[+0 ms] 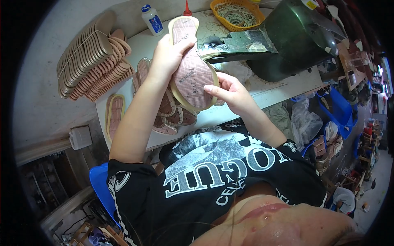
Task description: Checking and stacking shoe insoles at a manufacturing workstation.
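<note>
A shoe insole with a pinkish ribbed face, a pale yellow rim and handwritten marks is held up over the table. My left hand grips its narrower middle, thumb across the face and fingers hidden behind. At the wide end, my right hand pinches the edge, its thumb on top and its fingers partly behind. The insole's far edge lies close beside the flat arm of a dark green machine. Beneath my hands, several more insoles lie in an overlapping pile. One separate insole rests by the table's left edge.
Bundled beige soles are stacked at the left. Behind the work stand a white bottle, a red nozzle and a yellow basket of tangled bands. The green machine's bulky body takes up the right side.
</note>
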`<act>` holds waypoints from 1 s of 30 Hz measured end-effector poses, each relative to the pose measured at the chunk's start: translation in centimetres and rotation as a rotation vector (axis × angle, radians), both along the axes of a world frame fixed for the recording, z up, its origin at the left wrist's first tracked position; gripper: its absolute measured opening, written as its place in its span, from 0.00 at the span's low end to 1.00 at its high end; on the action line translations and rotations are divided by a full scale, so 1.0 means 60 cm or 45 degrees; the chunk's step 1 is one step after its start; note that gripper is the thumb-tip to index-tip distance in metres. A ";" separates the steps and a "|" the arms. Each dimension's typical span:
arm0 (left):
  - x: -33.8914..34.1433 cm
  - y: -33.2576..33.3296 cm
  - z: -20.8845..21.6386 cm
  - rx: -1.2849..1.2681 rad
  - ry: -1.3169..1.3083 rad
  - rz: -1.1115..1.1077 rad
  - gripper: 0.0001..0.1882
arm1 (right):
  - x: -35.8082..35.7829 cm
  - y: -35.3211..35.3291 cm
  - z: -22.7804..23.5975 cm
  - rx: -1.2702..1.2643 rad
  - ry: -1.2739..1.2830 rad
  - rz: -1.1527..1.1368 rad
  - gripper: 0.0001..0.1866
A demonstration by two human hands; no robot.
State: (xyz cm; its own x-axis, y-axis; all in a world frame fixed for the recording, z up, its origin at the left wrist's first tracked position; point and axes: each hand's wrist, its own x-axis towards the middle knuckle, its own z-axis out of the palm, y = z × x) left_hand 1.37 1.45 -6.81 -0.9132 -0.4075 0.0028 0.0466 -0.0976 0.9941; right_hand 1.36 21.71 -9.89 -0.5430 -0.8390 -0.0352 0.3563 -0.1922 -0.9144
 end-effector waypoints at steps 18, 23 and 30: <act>-0.064 0.011 -0.018 -0.958 -0.644 0.191 0.30 | -0.003 0.002 -0.006 0.148 -0.375 0.003 0.18; -0.083 -0.012 -0.027 -0.911 -0.779 0.050 0.35 | 0.008 -0.014 -0.016 -0.008 -0.424 -0.123 0.17; -0.112 -0.078 -0.044 -0.814 -0.860 -0.055 0.49 | 0.019 -0.051 0.011 -0.038 -0.568 -0.280 0.14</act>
